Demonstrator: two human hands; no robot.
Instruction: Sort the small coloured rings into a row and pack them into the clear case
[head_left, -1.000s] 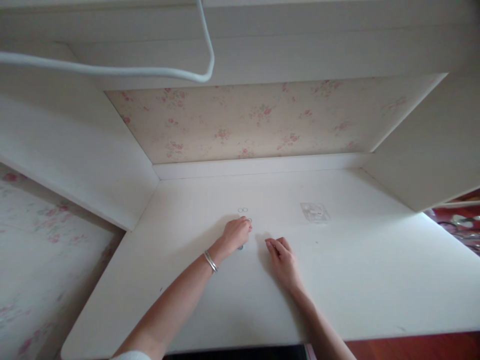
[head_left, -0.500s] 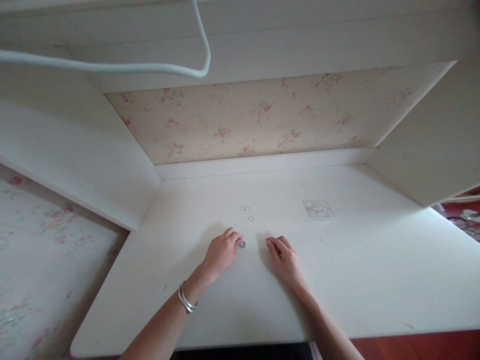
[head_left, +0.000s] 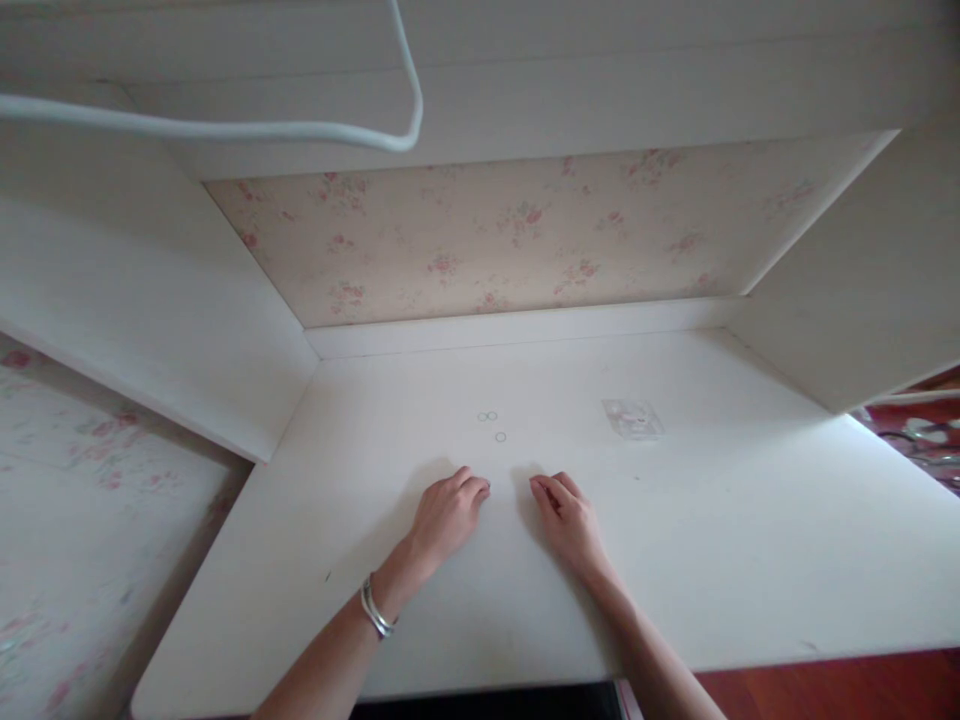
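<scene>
My left hand (head_left: 452,511), with a silver bracelet (head_left: 376,607) at the wrist, is closed in a pinch low over the white desk (head_left: 480,610). Its fingertips hold a small round silver-grey piece, now almost wholly hidden. Across a short gap, my right hand (head_left: 568,520) rests on the desk with thumb and fingers pressed together; what they hold, if anything, does not show. Beyond the hands lie several thin small rings, two side by side (head_left: 487,416) and one ring (head_left: 501,437) nearer to me.
A clear plastic bag (head_left: 634,419) lies flat at the right. White panels (head_left: 180,270) rise on both sides, with flowered wallpaper (head_left: 480,240) at the back. A white bent cable or tube (head_left: 247,130) crosses above. The desk's front edge borders a red floor (head_left: 832,690).
My left hand has turned slightly, so the round silver piece that showed at its fingertips is now mostly covered. The right hand and the rings stay in place. The view has shifted slightly.
</scene>
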